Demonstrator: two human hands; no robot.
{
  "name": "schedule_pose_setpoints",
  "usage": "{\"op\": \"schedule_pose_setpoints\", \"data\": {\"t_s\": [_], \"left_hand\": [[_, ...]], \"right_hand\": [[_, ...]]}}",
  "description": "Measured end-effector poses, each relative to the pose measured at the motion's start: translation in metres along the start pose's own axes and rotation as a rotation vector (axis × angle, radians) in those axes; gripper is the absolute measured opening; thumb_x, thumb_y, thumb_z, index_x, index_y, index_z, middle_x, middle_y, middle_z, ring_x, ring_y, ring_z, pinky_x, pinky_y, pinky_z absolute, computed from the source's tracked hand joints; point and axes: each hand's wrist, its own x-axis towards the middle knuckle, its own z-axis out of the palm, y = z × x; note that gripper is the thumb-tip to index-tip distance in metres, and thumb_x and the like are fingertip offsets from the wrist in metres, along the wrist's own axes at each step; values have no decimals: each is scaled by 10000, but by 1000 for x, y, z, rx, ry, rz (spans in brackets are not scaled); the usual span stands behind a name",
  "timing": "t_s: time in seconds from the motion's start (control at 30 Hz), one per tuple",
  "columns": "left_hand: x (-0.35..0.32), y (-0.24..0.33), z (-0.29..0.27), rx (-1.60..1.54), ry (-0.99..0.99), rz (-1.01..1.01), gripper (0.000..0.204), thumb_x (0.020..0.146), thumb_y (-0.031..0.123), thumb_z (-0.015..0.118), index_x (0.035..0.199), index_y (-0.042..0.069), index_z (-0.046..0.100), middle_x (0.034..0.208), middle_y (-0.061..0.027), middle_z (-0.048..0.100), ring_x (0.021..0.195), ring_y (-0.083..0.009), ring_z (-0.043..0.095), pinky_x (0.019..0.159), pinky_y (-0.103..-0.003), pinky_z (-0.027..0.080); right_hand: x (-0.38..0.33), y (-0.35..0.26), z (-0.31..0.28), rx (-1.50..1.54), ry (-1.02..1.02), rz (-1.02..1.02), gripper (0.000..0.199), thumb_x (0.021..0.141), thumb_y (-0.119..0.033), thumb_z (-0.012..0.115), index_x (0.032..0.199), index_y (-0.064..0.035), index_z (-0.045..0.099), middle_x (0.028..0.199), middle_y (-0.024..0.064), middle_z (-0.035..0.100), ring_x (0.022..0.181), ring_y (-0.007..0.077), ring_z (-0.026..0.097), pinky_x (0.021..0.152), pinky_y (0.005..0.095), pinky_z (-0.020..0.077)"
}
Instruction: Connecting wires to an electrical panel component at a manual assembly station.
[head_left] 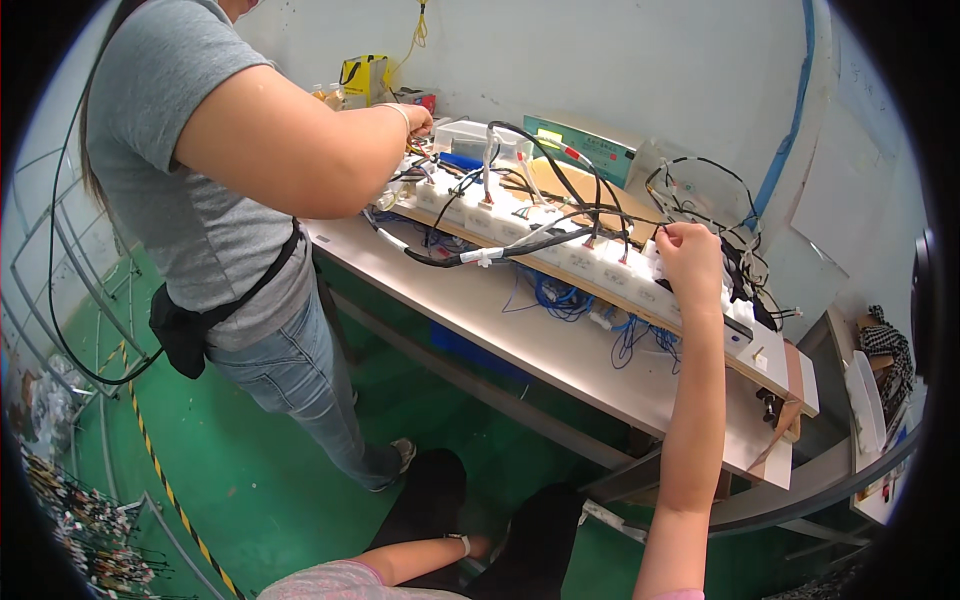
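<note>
My right hand (pixel 688 255) reaches over the workbench with thumb and fingers pinched on the end of a black cable (pixel 640 219). That cable belongs to a wiring harness (pixel 545 240) with black sleeves and white labels, draped across a long row of white connector blocks (pixel 560 255). Coloured wires rise from several of the blocks. My left hand (pixel 478 547) is low by my lap, between my black-clad legs and away from the bench; its fingers are too hidden to read.
A co-worker in a grey shirt (pixel 215 150) stands at the left, one hand (pixel 418 120) over the far wires. Blue cables (pixel 560 296) hang beneath the blocks. Behind them are a green instrument (pixel 590 150) and a clear plastic box (pixel 478 138). More looped cables (pixel 705 165) lie right.
</note>
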Motion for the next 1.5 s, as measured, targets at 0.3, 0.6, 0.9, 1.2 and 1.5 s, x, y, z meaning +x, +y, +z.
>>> {"op": "schedule_pose_setpoints", "data": {"t_s": [0.3,0.6,0.9,1.2,1.5], "left_hand": [[9,-7,-46,-705,-410,8,250,809,230,602,869,12,710,828,-237,680,763,-410,659,682,-502,508],[7,-7,-56,-733,-386,-12,254,820,227,586,854,4,705,816,-241,675,758,-408,659,688,-506,502],[7,-7,-78,-714,-390,27,259,822,238,580,819,11,704,809,-235,674,745,-396,657,687,-505,504],[8,-8,-60,-653,-404,48,232,798,225,588,801,27,710,785,-222,672,723,-395,653,661,-503,503],[-1,-11,-49,-501,-356,219,134,704,143,610,747,70,714,781,-194,666,701,-388,631,633,-491,494]], "right_hand": [[-3,-1,-5,-5,15,19,178,786,-161,674,870,-23,750,764,158,698,691,287,684,693,353,534],[-3,0,-6,-17,16,16,180,788,-159,670,873,-21,750,766,155,701,695,283,687,694,353,536],[-4,4,-8,-20,12,27,180,790,-161,668,869,-22,749,759,157,699,688,287,685,691,352,536],[-6,0,-9,-10,22,11,176,787,-158,663,857,-22,748,754,161,694,676,296,678,684,360,534],[-8,1,-7,-20,-12,21,175,797,-155,650,858,-17,739,742,185,676,668,311,671,665,380,521]]}}
